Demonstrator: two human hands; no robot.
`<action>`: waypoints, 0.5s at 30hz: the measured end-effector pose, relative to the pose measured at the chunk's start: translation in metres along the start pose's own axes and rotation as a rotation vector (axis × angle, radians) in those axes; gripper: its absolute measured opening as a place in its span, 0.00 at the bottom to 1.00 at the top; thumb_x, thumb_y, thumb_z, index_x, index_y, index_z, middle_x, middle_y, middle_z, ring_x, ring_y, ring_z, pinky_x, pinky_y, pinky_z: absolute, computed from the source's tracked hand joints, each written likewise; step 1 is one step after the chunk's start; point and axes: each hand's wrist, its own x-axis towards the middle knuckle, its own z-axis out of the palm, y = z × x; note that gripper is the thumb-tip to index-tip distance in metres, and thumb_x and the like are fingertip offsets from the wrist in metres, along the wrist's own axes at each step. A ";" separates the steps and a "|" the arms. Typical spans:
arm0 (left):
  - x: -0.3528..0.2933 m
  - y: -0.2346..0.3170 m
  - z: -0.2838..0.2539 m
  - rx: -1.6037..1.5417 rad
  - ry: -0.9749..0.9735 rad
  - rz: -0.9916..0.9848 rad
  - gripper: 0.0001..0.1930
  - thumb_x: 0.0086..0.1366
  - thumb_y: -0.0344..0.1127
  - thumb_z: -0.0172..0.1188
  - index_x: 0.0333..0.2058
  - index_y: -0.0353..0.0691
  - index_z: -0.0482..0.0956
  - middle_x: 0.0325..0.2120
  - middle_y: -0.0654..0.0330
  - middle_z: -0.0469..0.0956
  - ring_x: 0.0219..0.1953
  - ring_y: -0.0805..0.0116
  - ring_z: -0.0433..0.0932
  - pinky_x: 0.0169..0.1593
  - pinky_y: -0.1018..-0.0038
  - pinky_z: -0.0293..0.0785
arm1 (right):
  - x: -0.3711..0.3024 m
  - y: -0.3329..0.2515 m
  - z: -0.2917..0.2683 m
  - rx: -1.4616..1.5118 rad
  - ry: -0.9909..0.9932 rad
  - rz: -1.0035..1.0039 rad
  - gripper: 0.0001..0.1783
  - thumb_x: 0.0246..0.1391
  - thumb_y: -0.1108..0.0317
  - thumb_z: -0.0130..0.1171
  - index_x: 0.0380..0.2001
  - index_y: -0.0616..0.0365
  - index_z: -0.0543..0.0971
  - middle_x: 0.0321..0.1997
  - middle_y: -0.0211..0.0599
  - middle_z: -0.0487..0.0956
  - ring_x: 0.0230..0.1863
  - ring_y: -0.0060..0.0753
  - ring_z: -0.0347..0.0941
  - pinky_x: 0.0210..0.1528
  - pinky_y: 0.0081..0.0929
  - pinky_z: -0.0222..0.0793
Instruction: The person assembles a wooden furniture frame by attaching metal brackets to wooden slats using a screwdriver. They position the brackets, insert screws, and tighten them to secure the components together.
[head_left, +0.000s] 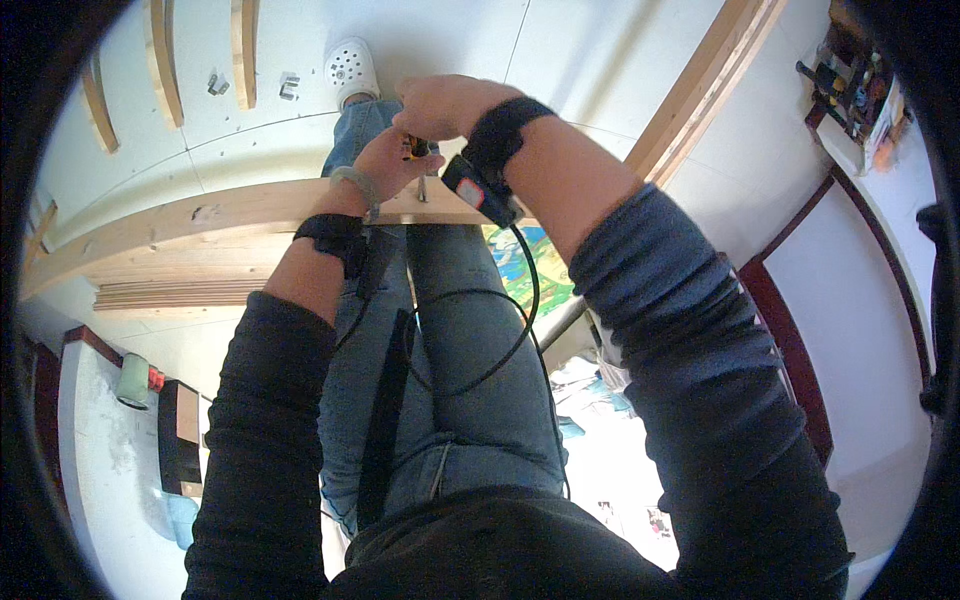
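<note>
A long wooden beam (270, 205) lies across in front of my knees. Over it, my left hand (385, 165) is closed around a screwdriver (416, 146) with a yellow and black handle. The metal shaft points down toward the beam's face; whether its tip sits in a screw is too small to tell. My right hand (450, 105) is closed just beyond the left, at the far end of the handle. Its fingers hide most of that end, and both hands appear to grip the same tool.
Several wooden slats (243, 55) lie on the pale floor at the far left, with small metal brackets (289, 87) near them. Another long beam (700, 85) slants at the upper right. A black cable (535, 270) loops over my legs. A green can (135, 382) stands lower left.
</note>
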 end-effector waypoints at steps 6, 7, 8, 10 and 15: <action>-0.001 -0.002 -0.007 -0.133 0.016 0.013 0.15 0.54 0.35 0.60 0.38 0.35 0.71 0.30 0.54 0.77 0.37 0.65 0.76 0.40 0.73 0.70 | 0.013 0.003 -0.013 -0.194 -0.239 -0.092 0.19 0.50 0.56 0.50 0.37 0.59 0.78 0.40 0.44 0.77 0.41 0.44 0.73 0.44 0.37 0.68; 0.001 -0.001 -0.003 -0.063 0.061 0.020 0.15 0.54 0.35 0.60 0.37 0.34 0.72 0.30 0.54 0.77 0.36 0.64 0.76 0.39 0.73 0.70 | 0.009 0.003 -0.012 -0.212 -0.232 -0.057 0.19 0.51 0.56 0.49 0.36 0.60 0.78 0.38 0.46 0.77 0.40 0.45 0.74 0.43 0.37 0.68; 0.003 0.001 0.003 -0.009 0.153 0.045 0.15 0.53 0.35 0.61 0.37 0.34 0.72 0.29 0.54 0.77 0.36 0.62 0.77 0.39 0.73 0.70 | 0.006 0.001 -0.010 -0.165 -0.168 0.004 0.20 0.51 0.55 0.48 0.37 0.60 0.78 0.37 0.45 0.78 0.39 0.45 0.74 0.42 0.37 0.68; 0.006 0.001 0.012 0.082 0.268 0.032 0.15 0.51 0.35 0.62 0.36 0.34 0.72 0.28 0.53 0.77 0.35 0.60 0.77 0.39 0.72 0.70 | 0.001 -0.003 -0.005 -0.072 -0.047 0.135 0.21 0.52 0.53 0.47 0.38 0.59 0.78 0.35 0.45 0.78 0.37 0.45 0.74 0.42 0.38 0.68; 0.005 -0.007 0.002 0.089 0.171 0.255 0.16 0.52 0.33 0.59 0.40 0.34 0.71 0.33 0.49 0.76 0.36 0.55 0.75 0.41 0.70 0.70 | 0.009 0.006 -0.008 -0.064 -0.171 0.029 0.22 0.50 0.51 0.48 0.37 0.59 0.78 0.36 0.46 0.78 0.38 0.46 0.74 0.41 0.37 0.68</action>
